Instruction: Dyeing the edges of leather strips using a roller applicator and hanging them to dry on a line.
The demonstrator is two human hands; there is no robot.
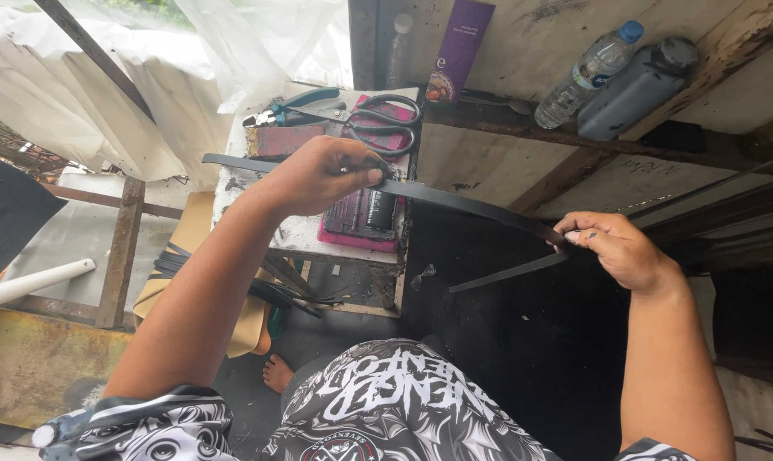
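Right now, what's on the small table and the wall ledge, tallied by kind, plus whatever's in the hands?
Strip, black, held by the left hand and right hand: 1
Scissors: 1
Pliers, green handles: 1
Pink tray: 1
Clear bottle, blue cap: 1
Dark bottle: 1
Purple box: 1
Total: 7

A long, thin black strip [463,203], flat and flexible like rubber or leather, is held in the air over the front edge of the bench. It runs from its free left end, above the bench's left edge, slopes gently down to the right, then folds back sharply on itself (the fold is pinched), with a shorter tail pointing back down-left and hanging free. Its surface is matte and dark, with no markings visible
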